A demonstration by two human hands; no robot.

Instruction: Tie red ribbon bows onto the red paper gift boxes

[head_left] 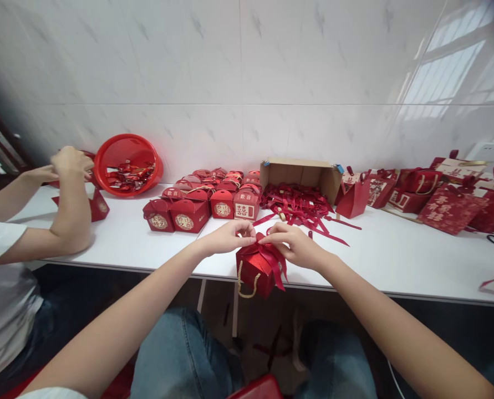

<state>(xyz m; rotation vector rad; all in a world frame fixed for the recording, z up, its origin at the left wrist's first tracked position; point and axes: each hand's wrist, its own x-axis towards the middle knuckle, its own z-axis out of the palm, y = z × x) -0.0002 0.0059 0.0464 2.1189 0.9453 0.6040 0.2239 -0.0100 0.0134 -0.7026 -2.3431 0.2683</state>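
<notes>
Left hand [229, 237] and right hand [295, 245] pinch ribbon [270, 255] atop a box [249, 267] at the table [396, 263] edge; a hard tug could tip it.

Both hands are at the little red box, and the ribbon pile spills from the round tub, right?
Not quite: the head view shows the ribbon pile spilling from the brown cardboard box, not the round tub. The left hand and right hand are indeed at the little red box.
</notes>
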